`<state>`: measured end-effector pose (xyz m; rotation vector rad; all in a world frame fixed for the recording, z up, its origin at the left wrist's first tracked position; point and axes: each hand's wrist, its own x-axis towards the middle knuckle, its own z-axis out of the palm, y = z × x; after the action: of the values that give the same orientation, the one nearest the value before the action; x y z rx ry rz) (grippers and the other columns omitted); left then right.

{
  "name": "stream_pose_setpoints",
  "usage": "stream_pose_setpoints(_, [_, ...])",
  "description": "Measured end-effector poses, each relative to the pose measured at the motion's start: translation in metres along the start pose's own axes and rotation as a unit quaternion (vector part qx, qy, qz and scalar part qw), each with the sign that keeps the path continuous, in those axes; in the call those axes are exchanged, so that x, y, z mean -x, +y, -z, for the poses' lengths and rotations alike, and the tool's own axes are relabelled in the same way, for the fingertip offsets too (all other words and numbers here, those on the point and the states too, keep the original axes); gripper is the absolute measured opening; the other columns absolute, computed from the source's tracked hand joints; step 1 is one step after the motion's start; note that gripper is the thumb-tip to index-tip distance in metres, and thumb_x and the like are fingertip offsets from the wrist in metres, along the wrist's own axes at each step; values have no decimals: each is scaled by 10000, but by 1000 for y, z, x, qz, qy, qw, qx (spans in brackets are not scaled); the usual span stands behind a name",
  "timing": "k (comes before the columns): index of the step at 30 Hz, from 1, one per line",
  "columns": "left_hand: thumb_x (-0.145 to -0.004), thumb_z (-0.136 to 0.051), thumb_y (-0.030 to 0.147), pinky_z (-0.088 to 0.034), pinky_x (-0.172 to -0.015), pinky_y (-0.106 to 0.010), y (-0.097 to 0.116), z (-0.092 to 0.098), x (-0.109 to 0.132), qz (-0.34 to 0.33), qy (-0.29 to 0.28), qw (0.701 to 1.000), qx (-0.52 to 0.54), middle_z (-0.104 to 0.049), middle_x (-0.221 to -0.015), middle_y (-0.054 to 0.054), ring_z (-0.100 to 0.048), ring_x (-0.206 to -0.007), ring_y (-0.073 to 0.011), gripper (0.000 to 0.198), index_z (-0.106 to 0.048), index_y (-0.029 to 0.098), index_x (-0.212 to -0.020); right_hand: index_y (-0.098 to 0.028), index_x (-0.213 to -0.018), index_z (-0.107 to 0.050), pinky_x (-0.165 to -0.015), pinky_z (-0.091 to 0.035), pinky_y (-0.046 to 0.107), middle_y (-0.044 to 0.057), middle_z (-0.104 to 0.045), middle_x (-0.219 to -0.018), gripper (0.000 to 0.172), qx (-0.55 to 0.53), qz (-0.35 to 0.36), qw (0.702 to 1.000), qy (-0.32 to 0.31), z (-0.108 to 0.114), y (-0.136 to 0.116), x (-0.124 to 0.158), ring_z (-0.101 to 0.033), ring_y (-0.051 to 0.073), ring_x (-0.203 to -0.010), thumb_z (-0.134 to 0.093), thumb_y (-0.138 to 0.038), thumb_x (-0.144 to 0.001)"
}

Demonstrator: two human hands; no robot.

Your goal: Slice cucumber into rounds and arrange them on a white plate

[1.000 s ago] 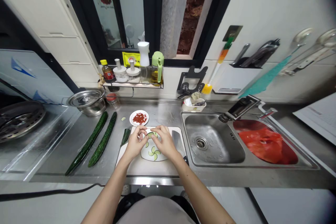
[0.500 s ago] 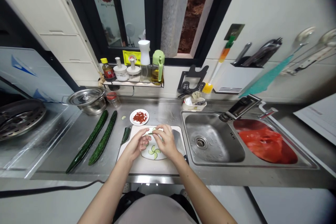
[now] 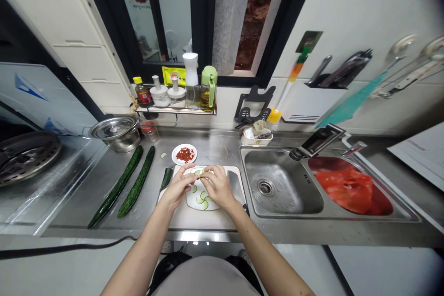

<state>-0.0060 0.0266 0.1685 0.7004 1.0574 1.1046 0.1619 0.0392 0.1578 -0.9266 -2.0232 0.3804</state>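
I see two bare forearms (image 3: pixel 145 247) reach in from the near edge, wrists angled inward so the hands meet at the middle. The left hand (image 3: pixel 177 189) is half open, fingers loosely bent; I cannot tell whether its thumb grips or only touches. The right hand (image 3: pixel 219 189) pinches a thin cucumber slice (image 3: pixel 199 175) above a white plate (image 3: pixel 191 202), where other slices (image 3: pixel 204 200) form a small pinwheel. Beneath is a pale cutting board (image 3: pixel 201 222), a knife (image 3: pixel 236 186) at its right, on a steel worktop (image 3: pixel 78 192). Two whole cucumbers (image 3: pixel 137 186) lie left; a sink (image 3: pixel 287 194) sits right. Farther back are a dish (image 3: pixel 174 154) of red bits (image 3: pixel 185 154), a lidded pot (image 3: pixel 120 134) and a shelf (image 3: pixel 176 111) of bottles (image 3: pixel 211 88) below a dark-framed window (image 3: pixel 203 23).
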Motion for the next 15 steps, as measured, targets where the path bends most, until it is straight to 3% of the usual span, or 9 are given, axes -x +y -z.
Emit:
stream_pose_setpoints(9, [-571, -802, 307, -336, -534, -164, 3, 0, 2, -33, 13, 999, -31, -644, -763, 17, -540, -599, -68, 685, -494, 208, -1175, -226, -928, -643, -875, -411, 359, 56, -593, -982, 150, -11, -8, 1000, -28, -1, -2, 0, -498, 195, -979, -501, -271, -904])
stream_pose_setpoints(15, [-629, -774, 332, -429, -685, -218, -2, -2, 2, -115, 2, 991, -65, -633, -752, 20, -583, -686, -100, 664, -465, 199, -1201, -218, -835, -625, -866, -400, 346, 42, -586, -941, 97, -59, -50, 997, -21, -2, -5, -3, -502, 186, -966, -537, -244, -866])
